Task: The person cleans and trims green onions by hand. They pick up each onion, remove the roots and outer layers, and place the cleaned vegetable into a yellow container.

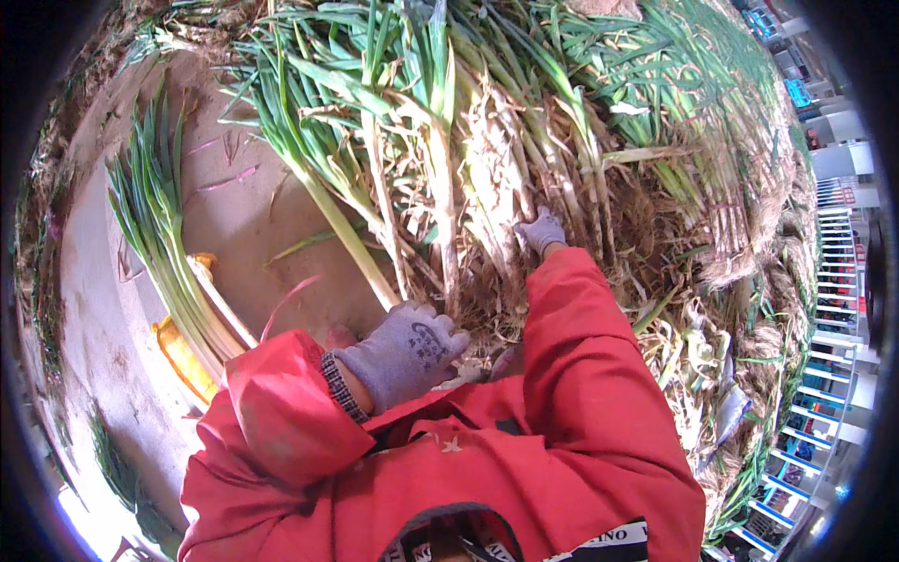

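Observation:
My left hand (404, 351), in a grey knit glove with dark print, is curled in front of my chest. It closes around the lower end of a cleaned green onion stalk (344, 239), whose leaves fan up and away; the root end is hidden by the hand. My right hand (542, 230), also gloved, reaches forward into a large pile of untrimmed green onions (484, 154) with dry husks. Its fingers touch the stalks there, but whether they grip one is hidden. To the left lies a bundle of cleaned green onions (165, 239), leaves pointing away.
A yellow-orange item (181, 358) lies under the bundle on the concrete floor (232, 175). Stripped husks (692, 358) lie to the right. More green onions with bound roots (730, 232) are stacked beyond. White metal railings (808, 435) line the far right.

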The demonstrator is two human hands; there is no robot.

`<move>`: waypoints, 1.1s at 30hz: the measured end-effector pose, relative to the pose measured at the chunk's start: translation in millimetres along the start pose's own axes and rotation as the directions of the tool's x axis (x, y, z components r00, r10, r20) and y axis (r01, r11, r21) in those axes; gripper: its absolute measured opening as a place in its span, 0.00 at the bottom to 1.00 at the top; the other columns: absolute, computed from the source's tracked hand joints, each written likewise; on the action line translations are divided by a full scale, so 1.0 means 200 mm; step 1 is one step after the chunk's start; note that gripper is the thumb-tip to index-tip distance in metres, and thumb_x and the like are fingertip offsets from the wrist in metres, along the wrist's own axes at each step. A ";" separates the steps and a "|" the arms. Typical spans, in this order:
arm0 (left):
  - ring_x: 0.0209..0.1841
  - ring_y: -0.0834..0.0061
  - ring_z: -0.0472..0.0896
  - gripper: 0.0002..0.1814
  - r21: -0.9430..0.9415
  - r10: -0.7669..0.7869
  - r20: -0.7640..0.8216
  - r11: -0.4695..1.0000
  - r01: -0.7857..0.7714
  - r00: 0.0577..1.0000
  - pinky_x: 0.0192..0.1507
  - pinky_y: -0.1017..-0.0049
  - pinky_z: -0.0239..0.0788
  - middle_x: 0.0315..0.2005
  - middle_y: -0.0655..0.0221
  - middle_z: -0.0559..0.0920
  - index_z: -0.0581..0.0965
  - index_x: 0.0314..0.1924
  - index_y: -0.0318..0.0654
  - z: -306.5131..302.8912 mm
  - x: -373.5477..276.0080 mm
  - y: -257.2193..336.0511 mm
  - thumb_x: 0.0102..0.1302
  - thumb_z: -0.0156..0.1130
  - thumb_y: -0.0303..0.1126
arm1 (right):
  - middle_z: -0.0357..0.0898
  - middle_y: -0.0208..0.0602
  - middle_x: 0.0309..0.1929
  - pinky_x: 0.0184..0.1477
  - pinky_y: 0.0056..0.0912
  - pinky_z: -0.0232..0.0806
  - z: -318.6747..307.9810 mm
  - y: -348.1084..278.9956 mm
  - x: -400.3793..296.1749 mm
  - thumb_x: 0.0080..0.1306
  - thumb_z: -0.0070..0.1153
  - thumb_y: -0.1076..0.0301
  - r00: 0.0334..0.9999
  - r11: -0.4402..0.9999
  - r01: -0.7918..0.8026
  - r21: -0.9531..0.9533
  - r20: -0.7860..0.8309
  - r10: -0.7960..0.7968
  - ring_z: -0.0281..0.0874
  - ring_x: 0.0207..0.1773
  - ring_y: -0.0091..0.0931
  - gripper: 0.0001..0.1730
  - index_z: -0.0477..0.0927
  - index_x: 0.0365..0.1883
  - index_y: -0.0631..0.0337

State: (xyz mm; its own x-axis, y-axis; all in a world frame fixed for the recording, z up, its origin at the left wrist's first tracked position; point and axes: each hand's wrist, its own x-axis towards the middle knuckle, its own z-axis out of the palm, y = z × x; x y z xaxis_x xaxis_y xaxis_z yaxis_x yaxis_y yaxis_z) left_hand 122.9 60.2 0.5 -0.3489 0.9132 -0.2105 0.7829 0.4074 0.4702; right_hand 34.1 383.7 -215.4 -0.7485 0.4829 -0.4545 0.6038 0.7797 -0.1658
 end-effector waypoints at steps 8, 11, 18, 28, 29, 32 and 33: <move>0.42 0.61 0.80 0.20 -0.022 -0.118 0.237 0.992 0.127 0.964 0.43 0.63 0.72 0.37 0.59 0.80 0.76 0.43 0.41 0.04 0.04 -0.05 0.59 0.55 0.47 | 0.79 0.49 0.38 0.45 0.42 0.67 -0.94 -0.24 -0.50 0.54 0.57 0.52 0.884 0.896 0.442 0.024 -0.178 -0.432 0.77 0.41 0.43 0.27 0.73 0.48 0.60; 0.44 0.60 0.80 0.19 0.051 -0.091 0.261 0.995 0.080 0.961 0.44 0.62 0.72 0.40 0.59 0.81 0.76 0.44 0.43 0.14 0.17 -0.16 0.62 0.48 0.45 | 0.78 0.51 0.37 0.47 0.43 0.67 -0.89 0.51 -0.33 0.53 0.57 0.54 0.793 0.843 0.433 -0.318 -0.311 -0.524 0.76 0.41 0.46 0.29 0.70 0.50 0.62; 0.32 0.69 0.80 0.21 -0.968 -0.622 -0.067 0.230 0.100 0.780 0.36 0.70 0.74 0.39 0.60 0.79 0.73 0.48 0.37 0.13 0.69 -0.27 0.66 0.50 0.47 | 0.79 0.44 0.36 0.44 0.42 0.69 -1.25 0.73 -1.30 0.49 0.61 0.65 0.849 0.920 0.384 -0.078 -0.362 -0.385 0.77 0.39 0.40 0.26 0.73 0.48 0.60; 0.27 0.66 0.77 0.28 -0.945 -0.689 0.092 -0.288 -0.155 0.719 0.28 0.65 0.72 0.26 0.63 0.75 0.71 0.45 0.33 0.10 1.32 -0.02 0.59 0.61 0.53 | 0.77 0.41 0.33 0.43 0.45 0.64 -1.22 1.20 -2.16 0.44 0.60 0.73 0.746 0.826 0.090 -0.556 -0.512 -0.426 0.74 0.39 0.41 0.19 0.78 0.39 0.57; 0.24 0.66 0.77 0.26 -0.923 -0.667 0.020 -0.298 -0.242 0.745 0.27 0.66 0.72 0.23 0.63 0.75 0.72 0.43 0.33 0.11 1.40 -0.03 0.59 0.62 0.50 | 0.77 0.41 0.33 0.43 0.44 0.64 -1.21 1.27 -2.18 0.45 0.59 0.72 0.669 0.836 0.044 -0.547 -0.605 -0.432 0.73 0.38 0.41 0.20 0.78 0.41 0.58; 0.36 0.62 0.78 0.15 -0.690 -0.547 -0.221 -0.497 -0.525 0.808 0.40 0.60 0.75 0.37 0.61 0.76 0.68 0.43 0.33 -0.18 1.39 0.31 0.66 0.55 0.38 | 0.76 0.42 0.34 0.41 0.44 0.64 -1.17 1.56 -2.19 0.46 0.60 0.72 0.434 0.853 -0.042 -0.521 -0.778 -0.454 0.73 0.38 0.41 0.24 0.77 0.45 0.58; 0.40 0.62 0.77 0.13 -0.559 -0.470 -0.360 -0.584 -0.589 0.806 0.46 0.58 0.74 0.40 0.61 0.75 0.67 0.45 0.34 -0.30 1.33 0.46 0.68 0.52 0.37 | 0.75 0.43 0.36 0.41 0.45 0.64 -1.15 1.70 -2.15 0.45 0.62 0.72 0.473 0.878 -0.050 -0.477 -0.785 -0.399 0.72 0.39 0.41 0.28 0.76 0.49 0.58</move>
State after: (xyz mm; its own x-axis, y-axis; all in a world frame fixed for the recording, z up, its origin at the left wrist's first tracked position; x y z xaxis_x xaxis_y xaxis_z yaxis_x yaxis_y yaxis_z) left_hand 71.3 340.1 40.1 -0.8343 0.5452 -0.0823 -0.5392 -0.7755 0.3284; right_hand 498.3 533.6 124.9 -0.8105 0.2300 0.5387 0.4369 0.8499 0.2945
